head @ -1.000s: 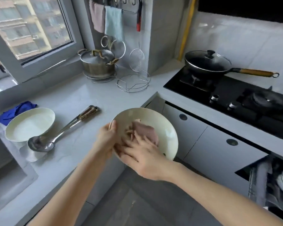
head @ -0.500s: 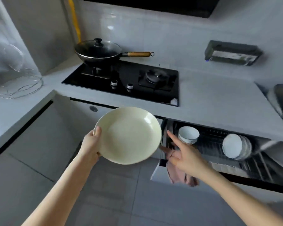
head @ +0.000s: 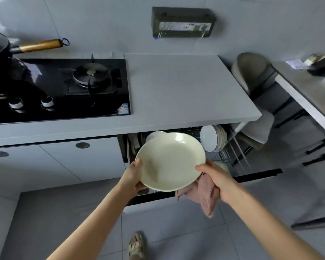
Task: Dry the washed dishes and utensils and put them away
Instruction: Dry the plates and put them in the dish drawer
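Left hand (head: pixel 132 175) and right hand (head: pixel 215 178) grip the plate (head: pixel 169 162) above the open drawer (head: pixel 148 206), the right also clutching the cloth (head: pixel 204 194). Drying seems done; racking remains.

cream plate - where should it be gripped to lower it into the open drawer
By the rim, at opposite edges, coming from its left and right. The cream plate is wide, shallow and smooth, so only the raised rim gives purchase: thumb on top, fingers beneath, as the left hand and right hand hold it.
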